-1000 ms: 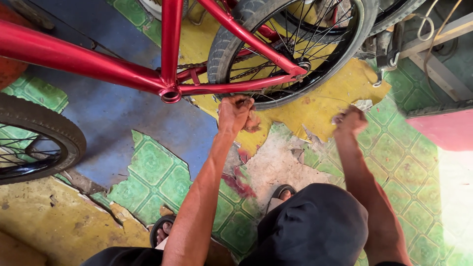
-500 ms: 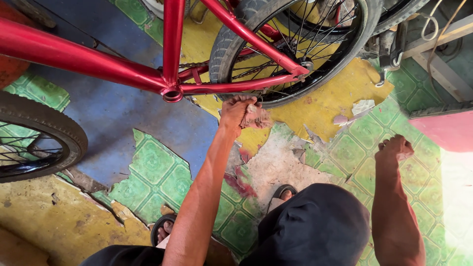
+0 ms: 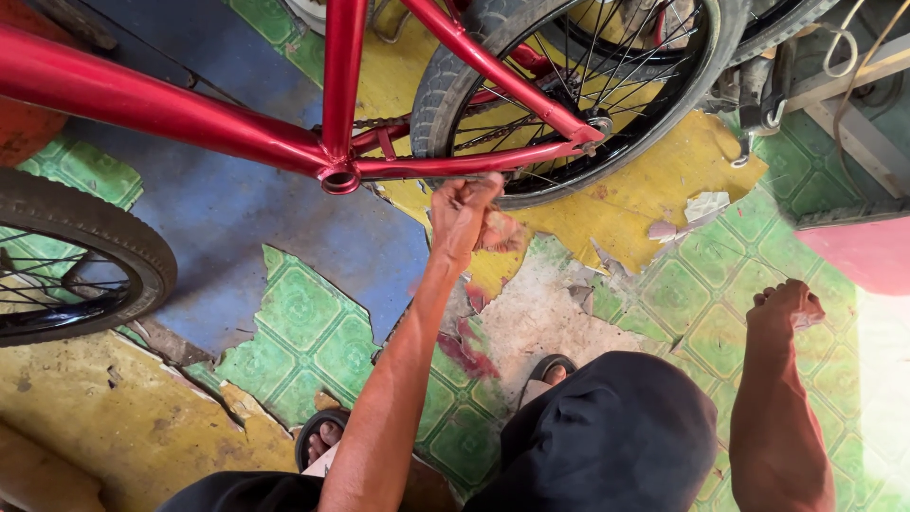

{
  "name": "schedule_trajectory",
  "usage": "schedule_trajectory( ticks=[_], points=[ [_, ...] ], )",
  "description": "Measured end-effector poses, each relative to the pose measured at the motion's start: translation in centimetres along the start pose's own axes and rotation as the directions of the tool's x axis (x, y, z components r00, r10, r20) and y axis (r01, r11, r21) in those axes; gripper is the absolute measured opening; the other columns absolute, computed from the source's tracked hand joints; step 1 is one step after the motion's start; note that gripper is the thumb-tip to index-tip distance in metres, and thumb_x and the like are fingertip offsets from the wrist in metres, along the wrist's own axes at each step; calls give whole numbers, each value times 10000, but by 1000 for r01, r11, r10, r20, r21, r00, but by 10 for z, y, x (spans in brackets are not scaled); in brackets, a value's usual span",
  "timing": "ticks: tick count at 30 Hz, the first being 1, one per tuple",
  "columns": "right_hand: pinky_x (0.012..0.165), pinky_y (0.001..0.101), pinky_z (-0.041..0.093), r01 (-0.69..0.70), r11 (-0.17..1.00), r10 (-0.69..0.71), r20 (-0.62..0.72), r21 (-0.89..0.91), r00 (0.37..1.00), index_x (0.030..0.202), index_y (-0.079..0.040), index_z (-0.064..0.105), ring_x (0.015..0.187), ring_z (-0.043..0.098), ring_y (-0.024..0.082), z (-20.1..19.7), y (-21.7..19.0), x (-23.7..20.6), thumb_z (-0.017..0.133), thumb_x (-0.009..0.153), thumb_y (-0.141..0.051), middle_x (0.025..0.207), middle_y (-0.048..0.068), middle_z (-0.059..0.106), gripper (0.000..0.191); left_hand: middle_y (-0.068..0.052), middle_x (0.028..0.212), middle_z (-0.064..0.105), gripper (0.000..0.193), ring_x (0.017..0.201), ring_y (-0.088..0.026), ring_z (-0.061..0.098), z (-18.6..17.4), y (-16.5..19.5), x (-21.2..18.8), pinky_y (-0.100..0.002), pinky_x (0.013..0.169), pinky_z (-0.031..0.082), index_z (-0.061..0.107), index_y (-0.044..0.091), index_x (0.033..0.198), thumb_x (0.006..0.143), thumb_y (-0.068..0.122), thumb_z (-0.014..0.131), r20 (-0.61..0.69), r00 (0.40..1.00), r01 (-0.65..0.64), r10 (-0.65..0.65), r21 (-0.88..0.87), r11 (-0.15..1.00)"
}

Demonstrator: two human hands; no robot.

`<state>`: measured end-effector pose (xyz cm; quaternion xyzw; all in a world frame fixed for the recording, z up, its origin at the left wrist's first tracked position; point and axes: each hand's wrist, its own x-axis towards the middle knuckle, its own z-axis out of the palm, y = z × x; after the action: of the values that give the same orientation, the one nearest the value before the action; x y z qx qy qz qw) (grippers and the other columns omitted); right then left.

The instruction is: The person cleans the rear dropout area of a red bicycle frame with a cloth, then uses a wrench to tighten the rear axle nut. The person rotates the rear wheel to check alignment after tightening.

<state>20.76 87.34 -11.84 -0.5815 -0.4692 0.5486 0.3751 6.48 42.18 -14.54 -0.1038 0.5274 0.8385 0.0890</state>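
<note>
Gripping the red bicycle frame [image 3: 455, 166], left hand [image 3: 464, 213]; right hand [image 3: 782, 305] fisted, contents unclear.

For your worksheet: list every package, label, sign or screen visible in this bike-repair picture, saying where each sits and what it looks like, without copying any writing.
None of these shows: only a red bicycle frame, its tyres, worn patterned flooring and the person's two hands.

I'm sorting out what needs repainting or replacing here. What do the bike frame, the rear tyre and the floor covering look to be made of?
Bike frame: likely metal tubing with glossy red paint, since it shows bright highlights. Rear tyre: black rubber, matt, with moulded tread blocks. Floor covering: seems thin green patterned vinyl sheet, torn and peeling, with bare grey concrete showing beneath.
</note>
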Motion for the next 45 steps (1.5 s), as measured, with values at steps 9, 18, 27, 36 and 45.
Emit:
schedule_trajectory(
  ticks=[9,18,27,36,45],
  points=[
    [468,328,320,39,998,-40,-7,-52,999,911,-102,449,553,480,161,-5,-4,-1,542,899,-19,708,58,533,125,-111,781,759,288,631,-97,624,9,-25,2,-296,557,490,638,7,790,961,218,734,-130,986,-104,101,-14,994],
    [487,318,353,96,993,-89,86,-75,992,926,-60,521,579,544,149,-5,-25,-1,593,935,-14,745,61,574,85,-108,796,762,322,667,-119,623,13,-10,-9,-311,602,507,626,-11,853,997,270,686,-112,981,-150,161,104,983],
    [937,460,562,917,98,-932,288,-386,221,1349,105,526,1135,635,360,16,-6,-16,704,1006,-9,1298,212,608,403,-92,786,751,300,668,-154,666,22,-6,-28,-334,631,542,579,11,961,1040,301,583,-168,968,-133,184,275,952],
    [922,369,611,913,281,-567,818,296,-91,1233,6,672,1032,734,283,92,56,-183,643,1035,24,1202,152,715,201,-98,790,730,297,675,-154,646,28,-11,-31,-340,621,529,582,8,932,1057,278,590,-188,944,-210,270,289,934],
    [736,249,624,558,797,-487,794,231,365,1535,-125,288,1050,634,155,139,55,-187,537,961,59,1504,116,439,653,-94,751,714,291,640,-147,600,24,1,-33,-333,592,497,587,10,907,1035,270,617,-238,953,-134,188,226,965]
  ],
)
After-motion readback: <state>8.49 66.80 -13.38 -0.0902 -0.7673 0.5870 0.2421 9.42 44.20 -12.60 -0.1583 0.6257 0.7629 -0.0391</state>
